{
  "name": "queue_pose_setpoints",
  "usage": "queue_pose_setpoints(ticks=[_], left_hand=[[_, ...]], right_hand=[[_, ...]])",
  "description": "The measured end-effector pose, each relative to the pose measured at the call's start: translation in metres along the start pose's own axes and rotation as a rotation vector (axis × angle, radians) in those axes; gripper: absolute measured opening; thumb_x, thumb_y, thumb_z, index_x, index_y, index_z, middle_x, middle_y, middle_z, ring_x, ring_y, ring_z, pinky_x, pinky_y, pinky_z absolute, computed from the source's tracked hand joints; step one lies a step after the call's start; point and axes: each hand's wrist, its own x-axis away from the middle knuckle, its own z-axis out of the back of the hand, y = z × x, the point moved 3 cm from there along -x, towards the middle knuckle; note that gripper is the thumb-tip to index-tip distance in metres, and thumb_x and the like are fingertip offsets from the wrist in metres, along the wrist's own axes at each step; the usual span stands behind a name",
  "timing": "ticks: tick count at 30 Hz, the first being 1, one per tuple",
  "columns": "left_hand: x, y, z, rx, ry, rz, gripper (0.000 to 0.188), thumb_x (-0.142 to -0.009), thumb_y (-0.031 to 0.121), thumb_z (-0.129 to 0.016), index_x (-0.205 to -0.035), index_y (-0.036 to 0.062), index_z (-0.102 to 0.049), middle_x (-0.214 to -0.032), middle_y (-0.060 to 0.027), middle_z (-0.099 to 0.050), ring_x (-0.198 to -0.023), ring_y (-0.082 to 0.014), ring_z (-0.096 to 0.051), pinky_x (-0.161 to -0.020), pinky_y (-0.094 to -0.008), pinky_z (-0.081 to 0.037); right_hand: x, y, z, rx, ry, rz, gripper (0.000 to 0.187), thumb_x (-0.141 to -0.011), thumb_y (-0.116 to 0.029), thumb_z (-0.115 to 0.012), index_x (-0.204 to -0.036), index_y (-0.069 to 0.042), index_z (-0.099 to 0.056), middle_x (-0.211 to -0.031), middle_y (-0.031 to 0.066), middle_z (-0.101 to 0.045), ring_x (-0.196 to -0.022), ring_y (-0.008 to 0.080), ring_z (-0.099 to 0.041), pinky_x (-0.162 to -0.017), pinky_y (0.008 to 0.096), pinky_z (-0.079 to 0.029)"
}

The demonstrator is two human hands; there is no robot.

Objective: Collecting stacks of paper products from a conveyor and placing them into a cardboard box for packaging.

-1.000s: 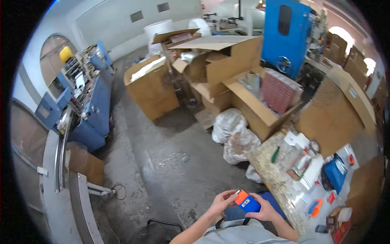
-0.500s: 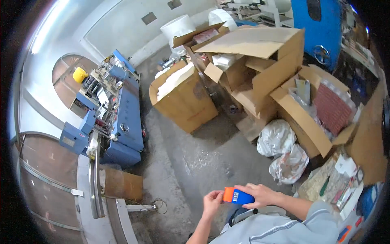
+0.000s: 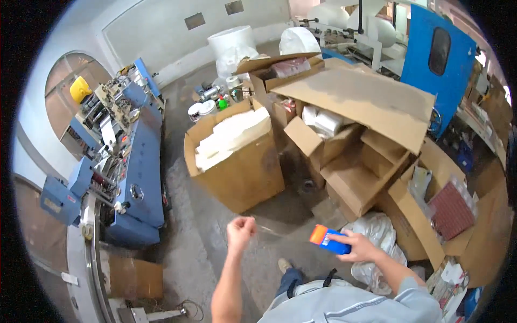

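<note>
In my right hand is a small blue box with an orange end, tilted with that end toward the left. My fingers wrap around its blue part. My left hand is closed, thumb and fingers pinched together, held apart from the box on the left. A faint pale streak shows between this hand and the box, too thin and blurred to name. Whatever the left fingers pinch is hidden. Beyond my hands stands an open cardboard box filled with white sheet-like material.
Blue machinery lines the left side. Stacked open cartons rise at the right, with white plastic bags below them. Another carton holds a dark red flat pack. Lidded white tubs stand behind the filled box.
My hands have parted: the left moved left and forward, away from the orange end. The right moved slightly forward with the blue and orange box. My view has shifted toward the cartons.
</note>
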Motion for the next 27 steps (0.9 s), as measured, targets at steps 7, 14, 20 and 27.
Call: queue_pose_setpoints(ticks=[7,14,20,27], left_hand=[[-0.299,0.103,-0.016,-0.445,-0.157,-0.145,0.023,-0.087,0.017,-0.065,-0.075,-0.0018,-0.069,-0.06,-0.0026,-0.063,-0.055,-0.0097,-0.056,-0.052,-0.0269,-0.044],[-0.622,0.199,-0.041,-0.726,-0.119,-0.297,0.024,-0.081,0.023,-0.069,-0.083,-0.0001,-0.074,-0.069,-0.0071,-0.071,-0.063,-0.0124,-0.066,-0.063,-0.0301,-0.052],[-0.89,0.164,-0.106,-0.923,-0.116,-0.285,0.019,-0.077,0.027,-0.069,-0.084,0.011,-0.078,-0.076,-0.0094,-0.073,-0.078,-0.024,-0.07,-0.074,-0.0374,-0.054],[-1.107,0.065,-0.14,-1.001,-0.378,-0.236,0.018,-0.074,0.023,-0.07,-0.07,0.0068,-0.075,-0.07,-0.0084,-0.072,-0.068,-0.0217,-0.07,-0.065,-0.0352,-0.054]], right_hand=[[-0.174,0.034,0.049,-0.183,0.307,-0.141,0.069,-0.067,-0.018,-0.079,-0.133,-0.016,-0.059,-0.097,0.0146,-0.061,-0.083,0.0286,-0.062,-0.078,0.0378,-0.052],[-0.33,0.158,0.084,-0.275,0.429,-0.313,0.066,-0.069,-0.02,-0.073,-0.132,-0.008,-0.059,-0.108,0.0145,-0.064,-0.099,0.026,-0.063,-0.09,0.0353,-0.049],[-0.521,0.263,0.077,-0.798,0.587,-0.387,0.07,-0.074,0.0,-0.074,-0.139,0.001,-0.049,-0.134,0.0095,-0.054,-0.12,0.0145,-0.05,-0.104,0.0306,-0.039],[-0.666,0.304,0.112,-0.741,0.585,-0.47,0.064,-0.077,-0.006,-0.074,-0.137,-0.002,-0.052,-0.125,0.0114,-0.061,-0.113,0.0148,-0.055,-0.098,0.0299,-0.044]])
